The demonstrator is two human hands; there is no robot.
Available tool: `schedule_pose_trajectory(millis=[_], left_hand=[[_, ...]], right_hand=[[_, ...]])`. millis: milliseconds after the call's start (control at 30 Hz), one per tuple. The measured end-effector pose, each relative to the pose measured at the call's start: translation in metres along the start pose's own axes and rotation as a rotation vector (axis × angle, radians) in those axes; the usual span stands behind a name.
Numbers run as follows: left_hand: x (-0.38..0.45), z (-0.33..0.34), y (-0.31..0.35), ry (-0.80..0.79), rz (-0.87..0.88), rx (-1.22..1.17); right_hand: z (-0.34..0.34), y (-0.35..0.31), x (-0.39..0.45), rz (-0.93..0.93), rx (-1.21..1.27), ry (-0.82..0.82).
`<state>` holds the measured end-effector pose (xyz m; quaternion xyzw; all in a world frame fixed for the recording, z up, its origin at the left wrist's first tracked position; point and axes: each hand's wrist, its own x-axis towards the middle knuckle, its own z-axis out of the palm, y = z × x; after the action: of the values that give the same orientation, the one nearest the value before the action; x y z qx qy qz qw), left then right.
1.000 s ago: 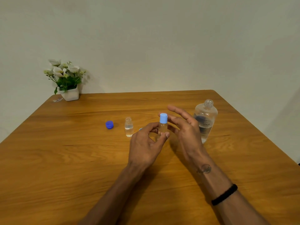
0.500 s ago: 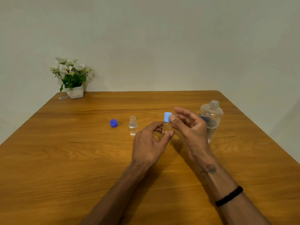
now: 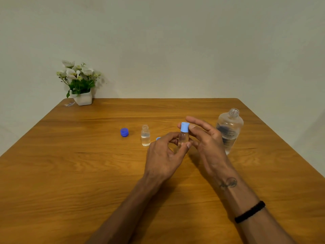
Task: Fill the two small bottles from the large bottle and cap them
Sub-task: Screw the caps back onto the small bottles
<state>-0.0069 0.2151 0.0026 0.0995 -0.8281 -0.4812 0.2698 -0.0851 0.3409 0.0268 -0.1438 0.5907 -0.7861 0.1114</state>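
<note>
Left hand (image 3: 164, 155) holds a small bottle (image 3: 183, 138) upright near mid-worktop, thumb and fingers wrapped low round its body, likely to stop it spinning while the cap goes on. Grip there is narrow, closed on the glass. Right hand (image 3: 205, 138) comes in from the right side, thumb and forefinger pinching the light blue cap (image 3: 184, 127) on the bottle's neck; the other fingers fan out straight toward the far edge, clear of the cap. Reads as a twisting pose, so the step in hand is probably screwing this cap down. Cap looks seated, though a slight tilt can't be ruled out at this size.

Second small bottle (image 3: 145, 135) stands uncapped just left of the left hand, part full of clear liquid, within easy reach for the next capping. A bit of blue (image 3: 158, 138) peeks out between it and the left knuckles, maybe its cap, mostly hidden. Darker blue cap (image 3: 124, 132) lies further left, apart from both, probably belongs to the large bottle (image 3: 229, 131). That one stands open toward the right edge of the worktop (image 3: 70, 173), behind the right hand, parked out of the way.

Both forearms run in from the near edge, wrists raised off the wood. Black band (image 3: 249, 211) on right wrist. Flower pot (image 3: 82, 98) at far left corner.
</note>
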Motion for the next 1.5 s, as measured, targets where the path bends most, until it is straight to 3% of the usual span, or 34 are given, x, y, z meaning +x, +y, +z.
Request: schedule_pose_trajectory(millis=[433,767,1100,1333,1500], left_hand=[[-0.001,0.0,0.002,0.04,0.004,0.04],[-0.009,-0.004,0.005,0.143,0.115,0.266],[-0.004,-0.013,0.016,0.301,0.197,0.077],[-0.025,-0.07,0.014,0.459,0.033,0.168],[-0.037,-0.116,-0.023,0.445,-0.109,0.318]], right_hand=[[0.002,-0.001,-0.004,-0.093,-0.034,0.025],[0.006,0.0,-0.008,-0.216,-0.098,0.072],[0.018,-0.002,-0.016,-0.201,-0.048,0.109],[0.022,0.007,-0.021,-0.296,-0.504,0.055],[0.035,0.016,-0.01,-0.27,-0.947,-0.097]])
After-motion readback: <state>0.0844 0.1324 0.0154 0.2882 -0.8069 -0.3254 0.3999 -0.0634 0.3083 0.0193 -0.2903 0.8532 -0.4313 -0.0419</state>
